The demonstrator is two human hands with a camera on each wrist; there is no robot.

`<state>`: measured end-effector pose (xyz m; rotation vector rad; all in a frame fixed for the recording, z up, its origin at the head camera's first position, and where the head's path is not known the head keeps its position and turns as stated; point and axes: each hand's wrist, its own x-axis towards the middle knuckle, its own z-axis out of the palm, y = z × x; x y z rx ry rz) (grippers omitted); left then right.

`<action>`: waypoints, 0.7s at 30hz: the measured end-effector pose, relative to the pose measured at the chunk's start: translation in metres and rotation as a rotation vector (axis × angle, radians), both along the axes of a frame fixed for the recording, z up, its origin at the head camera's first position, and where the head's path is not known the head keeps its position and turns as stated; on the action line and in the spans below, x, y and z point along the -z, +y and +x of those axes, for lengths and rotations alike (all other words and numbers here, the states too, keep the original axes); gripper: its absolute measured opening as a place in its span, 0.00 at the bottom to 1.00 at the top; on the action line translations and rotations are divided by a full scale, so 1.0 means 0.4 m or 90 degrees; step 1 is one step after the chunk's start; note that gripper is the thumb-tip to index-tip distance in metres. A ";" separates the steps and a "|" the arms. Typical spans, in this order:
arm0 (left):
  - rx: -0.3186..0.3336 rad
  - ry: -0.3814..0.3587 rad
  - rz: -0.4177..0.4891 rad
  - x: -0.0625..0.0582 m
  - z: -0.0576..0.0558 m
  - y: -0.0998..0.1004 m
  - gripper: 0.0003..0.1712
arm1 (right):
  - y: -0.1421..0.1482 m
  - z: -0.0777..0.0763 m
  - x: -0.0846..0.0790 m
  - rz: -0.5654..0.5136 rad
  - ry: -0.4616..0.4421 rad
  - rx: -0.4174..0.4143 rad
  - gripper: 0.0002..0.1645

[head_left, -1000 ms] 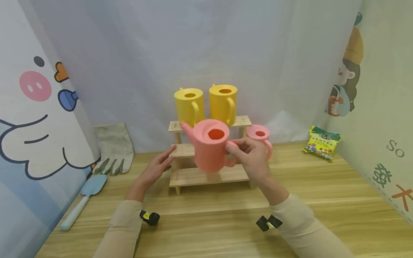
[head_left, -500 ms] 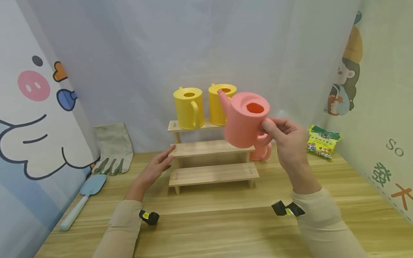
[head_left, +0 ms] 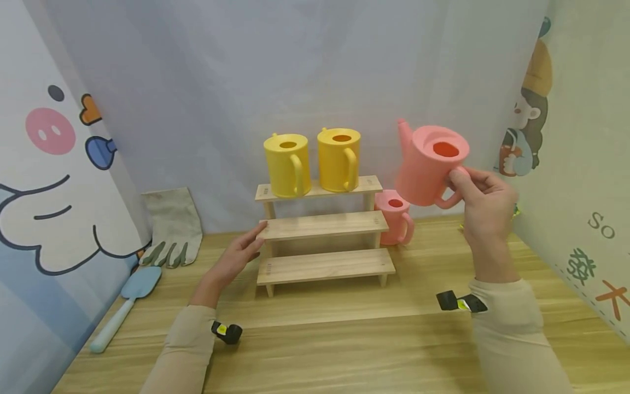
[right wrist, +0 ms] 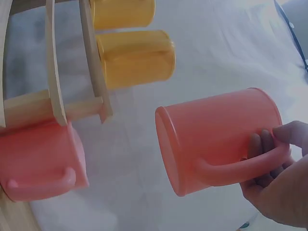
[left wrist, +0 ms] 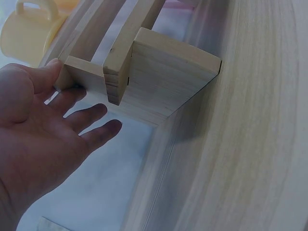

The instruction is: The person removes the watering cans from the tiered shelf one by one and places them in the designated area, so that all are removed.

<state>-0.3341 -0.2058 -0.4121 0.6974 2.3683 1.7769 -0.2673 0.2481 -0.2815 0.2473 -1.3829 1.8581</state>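
My right hand [head_left: 492, 205] has its fingers clamped on the handle [right wrist: 231, 171] of a pink watering can [head_left: 427, 169], held up in the right part of the head view, well apart from the wooden rack [head_left: 325, 265] near the middle. The fingers of my left hand [head_left: 236, 257] are spread apart, touching the rack's left end. Two yellow watering cans [head_left: 287, 169] stand on its top shelf; another pink can [head_left: 392, 221] sits just beside its right end, on the table [head_left: 325, 350].

The sleeves [head_left: 509, 317] are long and beige, with black wrist cameras [head_left: 233, 334] — each bearing a yellow-green patch [head_left: 222, 329].
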 end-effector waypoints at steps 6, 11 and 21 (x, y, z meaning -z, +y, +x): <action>-0.003 0.002 -0.001 -0.002 0.002 0.000 0.32 | 0.040 -0.033 0.022 -0.032 -0.079 0.056 0.13; -0.001 -0.001 0.000 -0.002 0.002 -0.001 0.33 | 0.067 -0.064 0.055 -0.029 -0.175 0.103 0.09; 0.001 0.003 0.002 0.000 0.001 -0.002 0.33 | 0.103 -0.116 0.131 0.007 -0.359 0.163 0.07</action>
